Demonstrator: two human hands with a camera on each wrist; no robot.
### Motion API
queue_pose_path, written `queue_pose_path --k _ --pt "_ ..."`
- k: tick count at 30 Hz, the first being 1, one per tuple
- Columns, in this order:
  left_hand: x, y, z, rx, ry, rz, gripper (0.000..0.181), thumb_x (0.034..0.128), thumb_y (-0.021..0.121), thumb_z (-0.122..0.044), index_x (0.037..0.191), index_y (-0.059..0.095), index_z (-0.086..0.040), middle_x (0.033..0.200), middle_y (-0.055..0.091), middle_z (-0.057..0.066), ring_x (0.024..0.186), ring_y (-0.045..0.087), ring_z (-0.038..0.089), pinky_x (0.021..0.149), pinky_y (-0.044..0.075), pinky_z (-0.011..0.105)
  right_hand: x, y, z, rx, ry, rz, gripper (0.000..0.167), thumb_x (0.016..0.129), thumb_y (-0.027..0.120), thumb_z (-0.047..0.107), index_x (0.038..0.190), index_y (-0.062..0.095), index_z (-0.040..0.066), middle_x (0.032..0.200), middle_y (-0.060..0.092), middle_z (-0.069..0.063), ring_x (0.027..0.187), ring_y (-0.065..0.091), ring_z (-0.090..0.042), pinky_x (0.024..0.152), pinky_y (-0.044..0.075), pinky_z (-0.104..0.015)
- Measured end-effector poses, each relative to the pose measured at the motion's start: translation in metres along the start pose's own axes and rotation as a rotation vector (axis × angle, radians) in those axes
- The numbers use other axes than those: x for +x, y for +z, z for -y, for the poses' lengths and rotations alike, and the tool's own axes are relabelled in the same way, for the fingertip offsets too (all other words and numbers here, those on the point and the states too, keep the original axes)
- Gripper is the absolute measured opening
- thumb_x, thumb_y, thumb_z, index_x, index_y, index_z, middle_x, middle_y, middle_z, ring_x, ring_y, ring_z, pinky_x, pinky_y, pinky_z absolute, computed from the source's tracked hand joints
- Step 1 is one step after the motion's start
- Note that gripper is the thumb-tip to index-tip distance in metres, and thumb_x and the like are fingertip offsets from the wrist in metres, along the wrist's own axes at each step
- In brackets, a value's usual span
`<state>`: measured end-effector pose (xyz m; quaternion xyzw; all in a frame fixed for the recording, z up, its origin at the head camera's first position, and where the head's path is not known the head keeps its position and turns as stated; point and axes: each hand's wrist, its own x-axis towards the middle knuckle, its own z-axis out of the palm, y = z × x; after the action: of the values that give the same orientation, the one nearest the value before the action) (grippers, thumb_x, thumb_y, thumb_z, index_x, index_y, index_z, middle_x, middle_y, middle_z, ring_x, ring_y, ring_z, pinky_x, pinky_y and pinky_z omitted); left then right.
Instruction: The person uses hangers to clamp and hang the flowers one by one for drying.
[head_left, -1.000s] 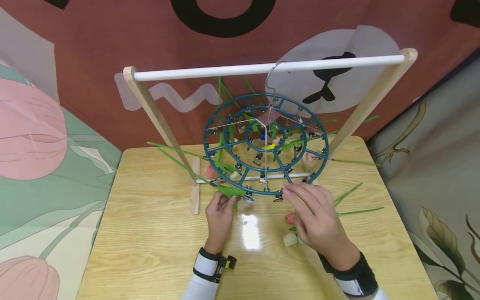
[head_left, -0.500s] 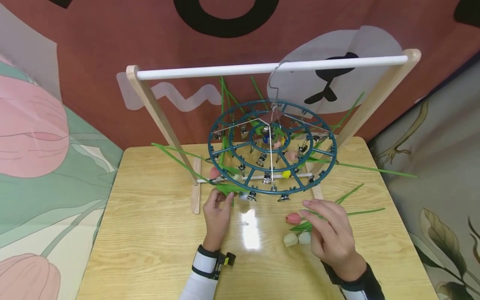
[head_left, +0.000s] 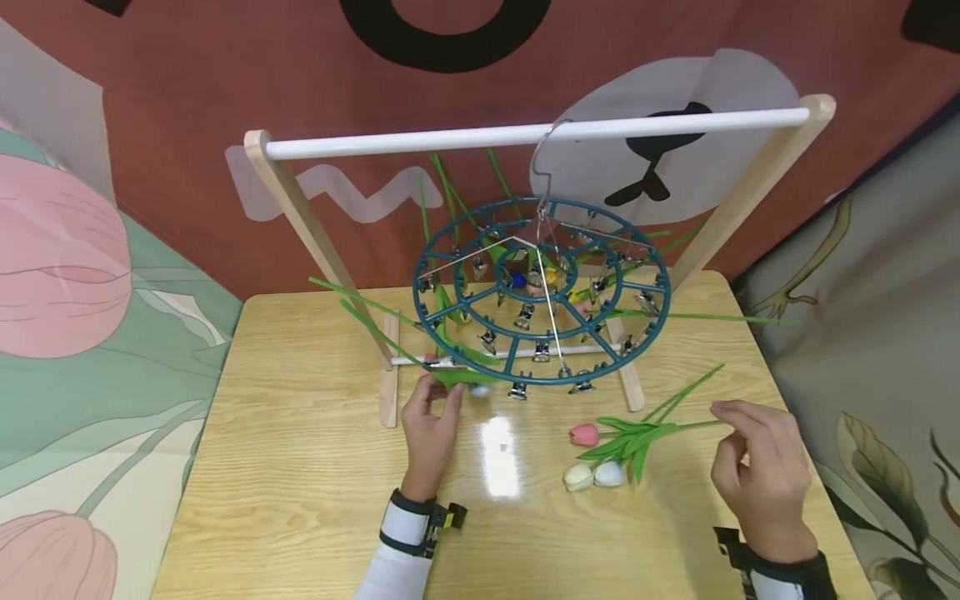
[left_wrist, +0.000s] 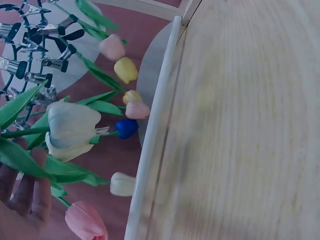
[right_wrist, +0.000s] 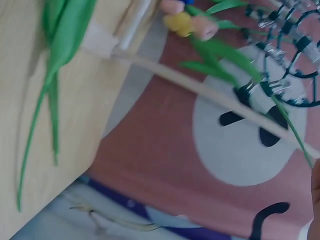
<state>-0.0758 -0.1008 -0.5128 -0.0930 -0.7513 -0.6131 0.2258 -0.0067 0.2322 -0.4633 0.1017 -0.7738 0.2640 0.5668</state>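
Note:
A round teal clip hanger [head_left: 510, 350] hangs by its hook, with several artificial tulips clipped to it. My left hand [head_left: 431, 425] is at its front left edge, thumb and fingers apart beside a green leaf [head_left: 461, 377]. In the left wrist view, the fingers [left_wrist: 37, 200] lie behind leaves of a white-blue tulip [left_wrist: 74, 127]. My right hand [head_left: 765, 475] is above the table's right side, fingers bent and holding nothing. Near it lie a pink tulip [head_left: 584, 434], a cream tulip [head_left: 578, 477] and a pale blue tulip [head_left: 608, 474], their leaves overlapping.
A wooden rack with a white top bar [head_left: 420, 143] stands at the back of the table [head_left: 300, 500]. Its lower white bar [left_wrist: 155, 125] runs close to the tabletop. A printed cloth [head_left: 300, 67] hangs behind. Several stems stick out past the hanger's rim.
My right hand has left the hanger's front rim and moved right, uncovering the loose tulips. The hanger has tilted and turned slightly. My left hand stays near the leaf, its thumb and finger wider apart.

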Motion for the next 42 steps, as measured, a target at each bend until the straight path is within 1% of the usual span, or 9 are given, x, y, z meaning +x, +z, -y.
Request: queue_pose_path --k 3,6,8,12,21,25,28,35,42 --pt "-0.001 0.000 -0.007 0.052 0.001 -0.017 0.023 0.0839 0.072 0.017 0.106 0.065 0.014 0.102 0.073 0.026 0.085 0.068 0.041 0.078 0.061 0.047 -0.005 -0.006 -0.012 -0.044 0.044 0.058 0.023 0.080 0.043 -0.013 0.092 0.063 -0.012 0.083 0.067 -0.029 0.070 0.053 -0.049 0.078 0.043 -0.021" --pt "-0.009 0.000 0.004 0.109 -0.013 -0.032 0.026 0.0841 0.073 0.015 0.108 0.065 0.012 0.104 0.072 0.025 0.093 0.067 0.040 0.079 0.057 0.054 -0.015 -0.012 -0.027 -0.070 0.087 0.157 0.023 0.084 0.044 -0.009 0.100 0.061 -0.013 0.092 0.068 -0.031 0.078 0.054 -0.051 0.094 0.033 -0.009" --pt "-0.016 -0.001 0.013 0.143 0.001 -0.047 0.026 0.0830 0.075 0.013 0.107 0.064 0.010 0.101 0.070 0.023 0.091 0.066 0.038 0.078 0.056 0.046 -0.023 -0.017 -0.037 -0.080 0.114 0.234 0.026 0.087 0.044 -0.005 0.104 0.061 -0.015 0.098 0.068 -0.032 0.083 0.055 -0.052 0.095 0.031 -0.010" --pt "-0.031 -0.009 0.022 0.191 0.133 -0.021 0.028 0.0779 0.079 0.014 0.099 0.061 0.006 0.086 0.064 0.016 0.075 0.062 0.028 0.068 0.056 0.029 -0.038 -0.023 -0.056 -0.104 0.173 0.374 0.032 0.093 0.043 0.002 0.111 0.062 -0.016 0.108 0.067 -0.033 0.092 0.055 -0.052 0.093 0.035 -0.018" --pt "-0.056 -0.014 0.011 0.204 0.353 0.368 0.006 0.0985 0.067 -0.011 0.097 0.066 -0.005 0.079 0.067 0.000 0.067 0.063 0.008 0.064 0.055 0.013 -0.078 -0.025 -0.099 -0.145 0.205 0.705 0.031 0.083 0.056 -0.012 0.113 0.066 -0.011 0.117 0.067 -0.028 0.104 0.057 -0.048 0.091 0.046 -0.051" --pt "-0.059 -0.008 0.007 0.266 0.374 0.521 0.012 0.0990 0.069 -0.019 0.098 0.067 -0.007 0.085 0.068 0.000 0.072 0.066 0.009 0.069 0.055 0.011 -0.092 -0.024 -0.111 -0.182 0.223 0.852 0.036 0.077 0.069 -0.015 0.113 0.068 -0.009 0.118 0.066 -0.028 0.105 0.058 -0.049 0.084 0.050 -0.063" --pt "-0.060 -0.003 0.003 0.344 0.345 0.631 0.017 0.0990 0.070 -0.026 0.102 0.069 -0.009 0.095 0.071 -0.001 0.080 0.069 0.010 0.074 0.057 0.014 -0.100 -0.023 -0.117 -0.196 0.215 0.939 0.032 0.077 0.076 -0.011 0.108 0.070 -0.006 0.114 0.067 -0.026 0.103 0.060 -0.049 0.082 0.051 -0.064" --pt "-0.059 0.014 -0.004 0.461 0.294 0.797 0.031 0.0985 0.071 -0.036 0.117 0.072 -0.011 0.112 0.075 -0.001 0.107 0.071 0.014 0.095 0.060 0.029 -0.108 -0.021 -0.127 -0.173 0.119 0.976 0.028 0.072 0.085 -0.009 0.096 0.073 0.000 0.097 0.072 -0.017 0.086 0.067 -0.040 0.070 0.056 -0.057" --pt "-0.059 0.045 -0.004 0.461 0.303 0.897 0.039 0.1026 0.064 -0.036 0.132 0.066 -0.010 0.126 0.072 0.003 0.119 0.068 0.015 0.103 0.056 0.028 -0.100 -0.020 -0.126 -0.156 0.132 1.002 0.026 0.075 0.082 -0.011 0.096 0.075 0.002 0.094 0.073 -0.013 0.086 0.068 -0.035 0.074 0.058 -0.053"
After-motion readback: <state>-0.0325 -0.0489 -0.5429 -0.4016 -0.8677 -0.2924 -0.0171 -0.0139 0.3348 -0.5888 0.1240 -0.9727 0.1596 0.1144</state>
